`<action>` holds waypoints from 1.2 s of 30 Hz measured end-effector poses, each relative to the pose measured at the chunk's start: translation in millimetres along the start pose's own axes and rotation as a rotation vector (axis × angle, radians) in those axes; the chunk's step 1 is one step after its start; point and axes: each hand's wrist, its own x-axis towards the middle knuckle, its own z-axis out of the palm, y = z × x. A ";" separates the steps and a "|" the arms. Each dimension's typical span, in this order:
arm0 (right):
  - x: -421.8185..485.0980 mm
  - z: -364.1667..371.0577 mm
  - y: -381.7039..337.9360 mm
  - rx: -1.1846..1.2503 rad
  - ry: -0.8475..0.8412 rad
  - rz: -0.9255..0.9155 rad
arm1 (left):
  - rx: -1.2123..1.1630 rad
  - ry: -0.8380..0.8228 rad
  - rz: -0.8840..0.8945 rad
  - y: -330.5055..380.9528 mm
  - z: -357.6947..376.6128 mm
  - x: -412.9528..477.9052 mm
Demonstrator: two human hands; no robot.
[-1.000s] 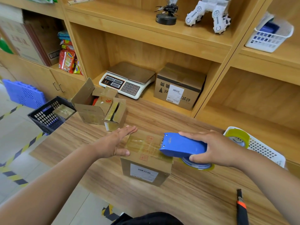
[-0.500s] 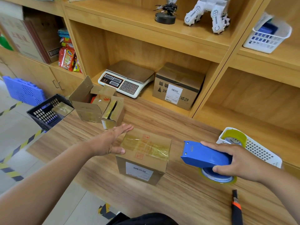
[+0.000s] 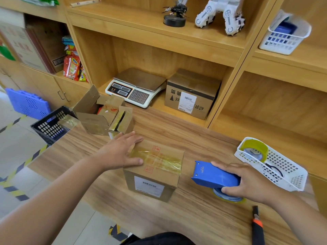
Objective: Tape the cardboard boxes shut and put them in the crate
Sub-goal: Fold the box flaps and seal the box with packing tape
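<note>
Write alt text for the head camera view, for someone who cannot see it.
A person's left hand presses flat on a taped cardboard box on a table, while the right hand grips a blue tape dispenser beside it. Open boxes and a dark crate sit beyond.

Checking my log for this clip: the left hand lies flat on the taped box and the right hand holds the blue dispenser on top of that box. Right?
Not quite. The head view shows the dispenser in the right hand beside the box, not on it. The left hand does lie flat on the box.
</note>
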 end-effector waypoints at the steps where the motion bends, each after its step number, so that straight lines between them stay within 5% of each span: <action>1: 0.6 1.9 0.8 0.012 0.008 -0.002 | 0.138 0.065 0.002 12.9 -0.6 5.1; 4: 1.2 3.8 1.5 0.032 0.008 -0.007 | 0.332 0.184 0.052 63.6 10.7 22.2; 10: -3.3 2.9 3.6 -0.003 -0.015 0.014 | 0.096 0.144 0.277 132.5 58.1 52.0; 27: -13.8 -15.2 19.4 0.281 -0.090 0.067 | -0.010 0.070 0.294 132.8 77.3 65.2; 36: -11.2 -16.9 16.9 0.105 -0.136 0.049 | 0.033 0.082 0.294 131.9 79.7 67.2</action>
